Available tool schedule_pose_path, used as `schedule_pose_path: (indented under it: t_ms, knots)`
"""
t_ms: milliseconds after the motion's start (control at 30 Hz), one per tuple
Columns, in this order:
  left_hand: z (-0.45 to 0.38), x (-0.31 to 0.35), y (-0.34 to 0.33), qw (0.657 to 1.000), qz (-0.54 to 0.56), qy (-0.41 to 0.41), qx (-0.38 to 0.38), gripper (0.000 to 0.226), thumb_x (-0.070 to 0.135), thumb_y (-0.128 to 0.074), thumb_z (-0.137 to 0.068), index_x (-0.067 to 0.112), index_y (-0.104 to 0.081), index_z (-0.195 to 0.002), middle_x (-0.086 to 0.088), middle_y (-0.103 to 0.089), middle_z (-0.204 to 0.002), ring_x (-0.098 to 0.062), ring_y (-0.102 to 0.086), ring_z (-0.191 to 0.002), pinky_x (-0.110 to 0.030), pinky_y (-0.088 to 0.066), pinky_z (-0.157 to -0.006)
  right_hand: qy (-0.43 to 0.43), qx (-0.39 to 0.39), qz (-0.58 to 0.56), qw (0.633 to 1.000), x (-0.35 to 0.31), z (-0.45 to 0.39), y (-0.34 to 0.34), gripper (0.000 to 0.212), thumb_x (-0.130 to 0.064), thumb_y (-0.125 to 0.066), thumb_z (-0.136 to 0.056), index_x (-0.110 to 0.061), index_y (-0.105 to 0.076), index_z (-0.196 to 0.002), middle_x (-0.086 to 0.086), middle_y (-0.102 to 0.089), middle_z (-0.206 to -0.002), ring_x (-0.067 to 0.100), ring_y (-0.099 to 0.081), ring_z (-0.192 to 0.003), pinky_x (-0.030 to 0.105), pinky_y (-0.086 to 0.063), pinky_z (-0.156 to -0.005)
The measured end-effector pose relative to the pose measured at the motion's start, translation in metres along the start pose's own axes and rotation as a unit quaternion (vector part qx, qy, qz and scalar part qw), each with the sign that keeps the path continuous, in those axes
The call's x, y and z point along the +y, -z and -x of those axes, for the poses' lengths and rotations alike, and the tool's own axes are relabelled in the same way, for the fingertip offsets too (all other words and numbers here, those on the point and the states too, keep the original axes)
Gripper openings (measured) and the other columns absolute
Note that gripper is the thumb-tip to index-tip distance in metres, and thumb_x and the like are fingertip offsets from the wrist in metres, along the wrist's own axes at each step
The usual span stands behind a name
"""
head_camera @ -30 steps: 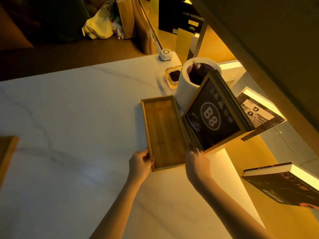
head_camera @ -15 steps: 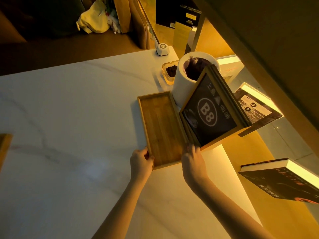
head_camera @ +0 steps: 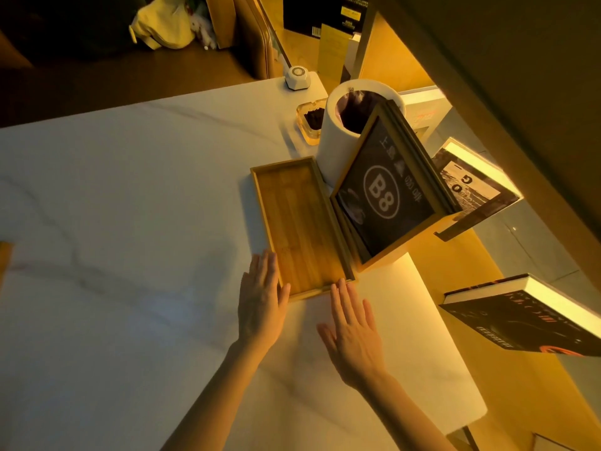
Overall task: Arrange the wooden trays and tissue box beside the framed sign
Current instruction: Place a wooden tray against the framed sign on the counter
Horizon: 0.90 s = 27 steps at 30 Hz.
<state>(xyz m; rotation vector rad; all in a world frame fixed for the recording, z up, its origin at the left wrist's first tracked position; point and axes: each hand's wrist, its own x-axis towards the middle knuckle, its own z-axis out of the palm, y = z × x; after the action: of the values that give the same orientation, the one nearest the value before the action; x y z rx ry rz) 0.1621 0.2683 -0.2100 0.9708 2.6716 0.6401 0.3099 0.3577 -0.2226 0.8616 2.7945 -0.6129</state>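
Observation:
A long, empty wooden tray (head_camera: 300, 222) lies flat on the white marble table (head_camera: 130, 222), its right side against the base of the framed sign (head_camera: 387, 196), a wood-framed black panel marked B8 that leans back. My left hand (head_camera: 260, 304) lies flat and open at the tray's near left corner, fingertips touching its rim. My right hand (head_camera: 354, 330) rests flat and open on the table just below the tray's near right corner. A sliver of another wooden piece (head_camera: 5, 258) shows at the left edge. No tissue box is in view.
A white cylindrical bin (head_camera: 338, 148) with a dark liner stands behind the sign. A glass ashtray (head_camera: 310, 120) and a small white device (head_camera: 297, 78) sit near the far table edge. Books (head_camera: 527, 317) lie on lit shelves to the right, past the table's edge.
Both hands let go of the tray's near end and now lie flat with fingers spread. The tray rests against the sign's base. The view has shifted slightly.

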Motion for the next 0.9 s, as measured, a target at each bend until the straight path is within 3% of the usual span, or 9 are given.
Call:
schedule_pose_path:
  t_ms: [133,200,367,567,733,900]
  knots:
    - [0.0016,-0.0027,-0.0083,0.997,-0.035,-0.016,-0.073,0.053,0.026,-0.034,-0.093,0.01,-0.013,-0.14,-0.01,-0.011,-0.154,-0.02,0.003,-0.138,-0.042,-0.01,-0.114,-0.007,-0.017,0.007,1.0,0.0004,-0.0013,0.0029,0.068,-0.062,-0.001,-0.083,-0.027,0.022,-0.136,-0.008,0.033,-0.143,0.017,0.03,-0.134,0.026,0.026,-0.104]
    - [0.0012,0.0,-0.0105,0.995,-0.045,-0.019,-0.089,0.054,0.028,-0.03,-0.094,0.01,-0.008,-0.14,-0.01,-0.005,-0.154,-0.019,0.008,-0.138,-0.038,-0.003,-0.113,-0.014,-0.01,0.005,1.0,0.0011,-0.0022,0.0055,0.069,-0.063,-0.001,-0.081,-0.026,0.023,-0.135,-0.007,0.033,-0.142,0.019,0.03,-0.133,0.024,0.027,-0.103]
    - [0.0001,0.0059,-0.0113,0.993,-0.047,-0.012,-0.106,0.056,0.029,-0.029,-0.094,0.01,-0.004,-0.14,-0.012,-0.001,-0.154,-0.025,0.003,-0.142,-0.041,-0.007,-0.116,-0.015,-0.008,0.001,1.0,0.0064,-0.0045,0.0069,0.069,-0.063,-0.004,-0.082,-0.027,0.017,-0.137,-0.006,0.027,-0.145,0.019,0.027,-0.134,0.022,0.026,-0.103]
    - [-0.0033,0.0027,-0.01,0.993,-0.032,-0.025,-0.108,0.056,0.027,-0.031,-0.094,0.009,-0.005,-0.14,-0.013,-0.002,-0.154,-0.019,0.014,-0.134,-0.041,-0.01,-0.115,-0.011,-0.004,0.005,1.0,0.0056,-0.0053,0.0063,0.068,-0.062,-0.006,-0.083,-0.027,0.018,-0.137,-0.006,0.027,-0.145,0.019,0.026,-0.135,0.024,0.025,-0.103]
    - [-0.0033,0.003,-0.009,0.992,-0.035,-0.021,-0.116,0.057,0.028,-0.031,-0.094,0.008,-0.005,-0.14,-0.013,-0.002,-0.154,-0.026,-0.001,-0.142,-0.041,-0.013,-0.115,-0.017,0.02,0.028,0.999,0.006,-0.0055,0.0017,0.066,-0.059,-0.01,-0.088,-0.022,0.001,-0.142,-0.001,0.003,-0.151,0.026,0.006,-0.138,0.026,0.015,-0.107]
    - [-0.0043,0.0034,-0.0087,0.991,-0.044,-0.019,-0.126,0.057,0.029,-0.029,-0.094,0.01,-0.002,-0.14,-0.01,0.001,-0.155,-0.023,0.001,-0.142,-0.038,-0.01,-0.115,-0.014,0.028,0.042,0.999,0.0062,-0.0057,0.0005,0.065,-0.056,-0.014,-0.089,-0.02,-0.001,-0.142,0.001,-0.001,-0.151,0.026,0.0,-0.139,0.025,0.014,-0.107]
